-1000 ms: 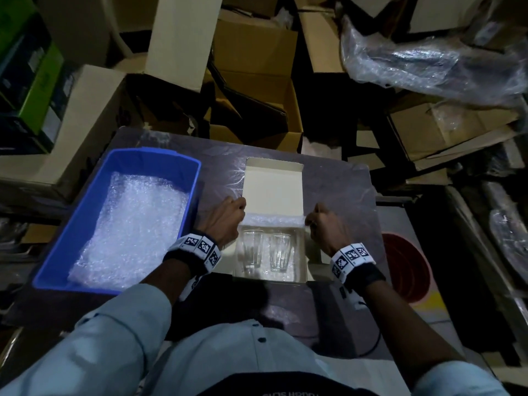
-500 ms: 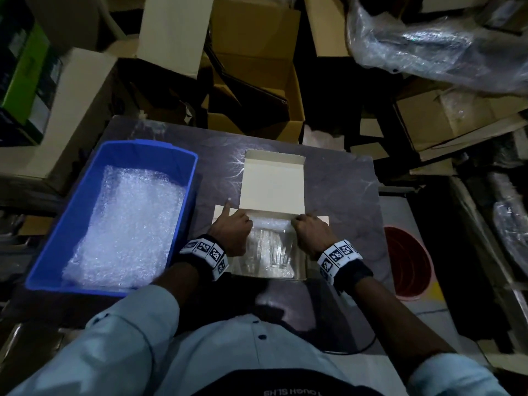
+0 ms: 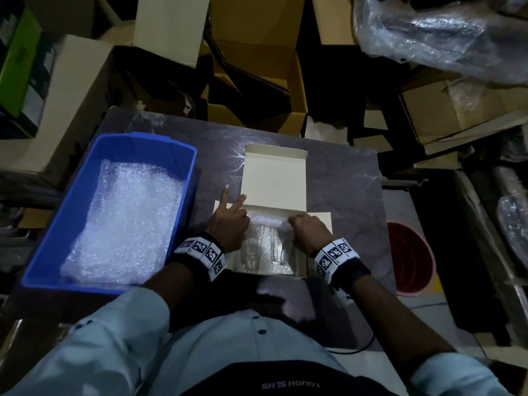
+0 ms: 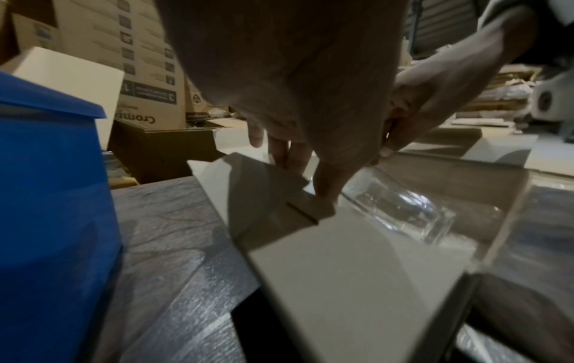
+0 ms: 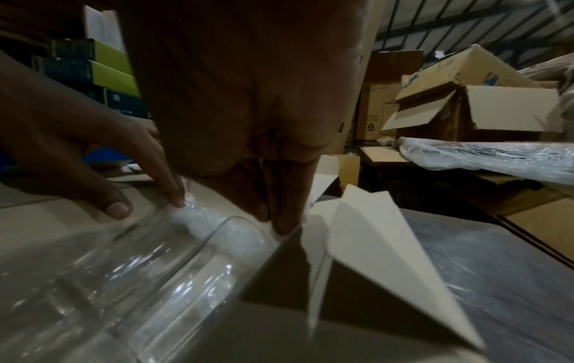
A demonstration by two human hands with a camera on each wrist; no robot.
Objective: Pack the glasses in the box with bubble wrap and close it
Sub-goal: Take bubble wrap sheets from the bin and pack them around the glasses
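Observation:
A small white box (image 3: 274, 178) lies on the table with its lid folded flat away from me. Two clear glasses (image 3: 265, 247) lie side by side inside it, and bubble wrap (image 3: 268, 221) is bunched at their far end. My left hand (image 3: 228, 221) is at the far left corner of the box. Two of its fingers point outward over the left flap, and the others touch the wrap (image 5: 198, 218). My right hand (image 3: 303, 227) is at the far right corner, its fingers (image 5: 279, 216) pointing straight down and pressing the wrap beside a glass (image 5: 139, 258).
A blue bin (image 3: 183, 155) holding loose bubble wrap (image 3: 123, 218) stands to the left of the box. A red bucket (image 3: 411, 252) sits on the floor to the right of the table (image 3: 343, 181). Open cardboard boxes (image 3: 257, 81) crowd the floor beyond the table.
Both hands have moved from the box's outer sides to its far inner corners and onto the bubble wrap. The side flaps now lie spread outward.

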